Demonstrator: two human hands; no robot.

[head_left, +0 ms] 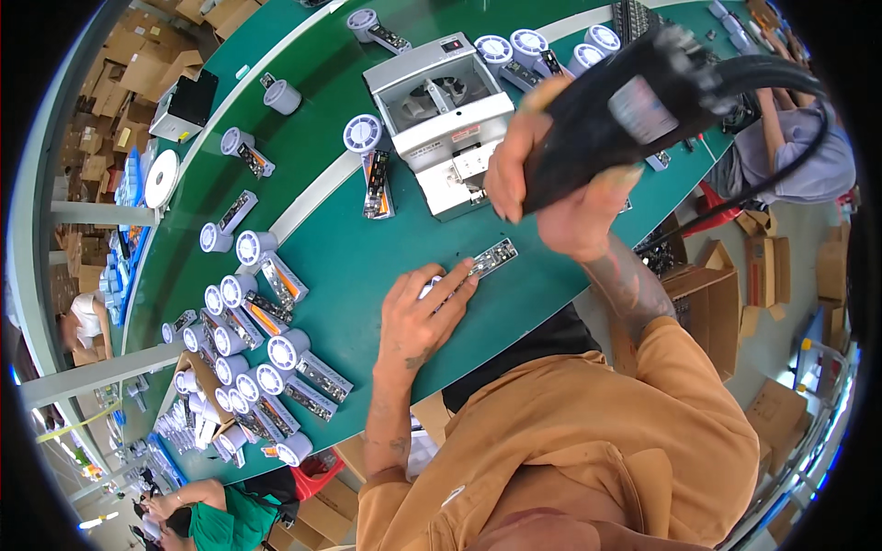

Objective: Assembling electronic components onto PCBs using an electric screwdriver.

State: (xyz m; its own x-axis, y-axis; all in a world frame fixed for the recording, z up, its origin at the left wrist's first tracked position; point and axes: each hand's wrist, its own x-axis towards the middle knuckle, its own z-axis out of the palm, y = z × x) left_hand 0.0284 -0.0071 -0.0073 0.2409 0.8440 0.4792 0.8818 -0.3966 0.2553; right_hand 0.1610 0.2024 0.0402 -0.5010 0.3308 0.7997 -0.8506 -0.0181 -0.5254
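My right hand [579, 219] is wrapped around a thick black corded electric screwdriver [588, 129], raised over the bench close to the camera. Its tip cannot be made out. My left hand [421, 321] rests on the green bench, its fingers curled over a white fan-like unit with an exposed circuit board [496, 258]. The board's end sticks out past the fingertips, and much of the round white head is hidden under the hand. Beyond both hands stands a grey screw feeder [441, 110] with a clear window.
Many similar white units [285, 349] lie in a cluster at the left, some in a cardboard box [188, 367]. Others sit on the dark green belt [303, 138]. The screwdriver's black cable [790, 165] loops down at the right. Co-workers [225, 514] sit at lower left and far right.
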